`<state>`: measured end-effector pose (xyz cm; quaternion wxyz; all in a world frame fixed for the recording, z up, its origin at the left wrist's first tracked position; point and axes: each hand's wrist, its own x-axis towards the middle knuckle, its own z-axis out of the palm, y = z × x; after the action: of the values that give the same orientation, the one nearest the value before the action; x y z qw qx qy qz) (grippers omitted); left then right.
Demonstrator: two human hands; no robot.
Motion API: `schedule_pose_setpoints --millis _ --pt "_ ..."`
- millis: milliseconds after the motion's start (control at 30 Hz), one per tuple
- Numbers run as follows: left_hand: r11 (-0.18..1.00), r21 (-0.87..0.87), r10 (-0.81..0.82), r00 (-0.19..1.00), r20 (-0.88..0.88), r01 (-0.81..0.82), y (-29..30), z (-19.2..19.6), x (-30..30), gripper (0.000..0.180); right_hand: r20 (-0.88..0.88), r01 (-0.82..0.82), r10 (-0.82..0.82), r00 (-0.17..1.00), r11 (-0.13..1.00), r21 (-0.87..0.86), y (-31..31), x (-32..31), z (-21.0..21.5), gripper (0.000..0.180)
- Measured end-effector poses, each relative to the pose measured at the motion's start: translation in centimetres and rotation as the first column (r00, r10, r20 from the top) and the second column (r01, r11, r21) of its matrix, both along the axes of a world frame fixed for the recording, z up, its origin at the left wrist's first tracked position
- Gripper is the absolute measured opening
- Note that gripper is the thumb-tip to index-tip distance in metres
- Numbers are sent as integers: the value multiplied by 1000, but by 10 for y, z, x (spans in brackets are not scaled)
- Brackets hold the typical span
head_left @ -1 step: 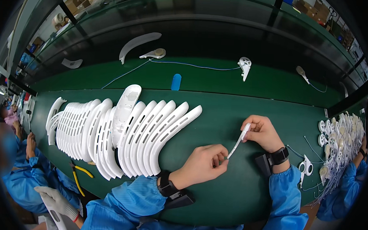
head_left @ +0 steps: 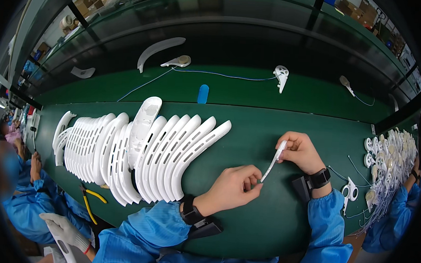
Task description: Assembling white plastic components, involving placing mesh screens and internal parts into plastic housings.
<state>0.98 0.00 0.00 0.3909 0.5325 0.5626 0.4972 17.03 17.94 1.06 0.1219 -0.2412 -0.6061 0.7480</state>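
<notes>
A narrow, slightly curved white strip (head_left: pixel 272 164) with small marks along it is held slanted above the green table. My right hand (head_left: pixel 302 153) pinches its upper end between thumb and fingers. At its lower end are the curled fingers of my left hand (head_left: pixel 233 187), closed on the tip. To the left of my hands stands a long row of curved white plastic shells (head_left: pixel 171 153) with slots along their edges. One wider shell (head_left: pixel 144 123) with a perforated patch sticks up out of the row.
Yellow-handled pliers (head_left: pixel 89 199) lie at the table's front left. On the right are loose wired white parts (head_left: pixel 349 190) beside a heap of similar ones (head_left: pixel 390 160). A blue oval piece (head_left: pixel 203 94) rests behind. Co-workers in blue sit on both sides, one with a gloved hand (head_left: pixel 65 229).
</notes>
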Motion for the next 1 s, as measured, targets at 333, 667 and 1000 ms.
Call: schedule_pose_setpoints --millis 333,667,1000 --pt "993 84 -78 991 -106 87 -2 -8 -5 11 -4 -28 28 1000 999 -24 -2 -4 3 11" --pt "989 84 -109 988 -105 118 -7 -8 -11 10 10 -54 54 998 998 -24 -5 -10 3 10" --pt "986 96 -119 975 -188 138 3 -10 -6 15 42 -48 44 998 992 113 -2 -4 1 15"
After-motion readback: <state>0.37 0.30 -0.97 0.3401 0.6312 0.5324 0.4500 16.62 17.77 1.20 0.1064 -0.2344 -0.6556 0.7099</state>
